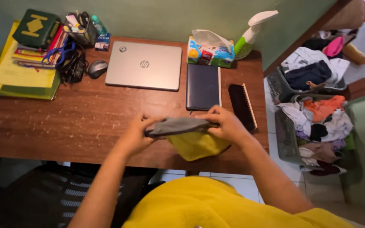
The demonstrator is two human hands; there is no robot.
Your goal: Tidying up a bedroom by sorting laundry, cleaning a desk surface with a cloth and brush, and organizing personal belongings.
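Both hands hold a small cloth item over the front part of a brown wooden desk. The cloth has a grey upper band and a yellow lower part that hangs down. My left hand grips the band's left end. My right hand grips its right end, fingers curled over the grey fabric. The band is stretched flat between the two hands.
A shut silver laptop, a dark notebook, a black brush, a tissue box, a spray bottle, a mouse and stacked books lie on the desk. Laundry baskets stand at the right.
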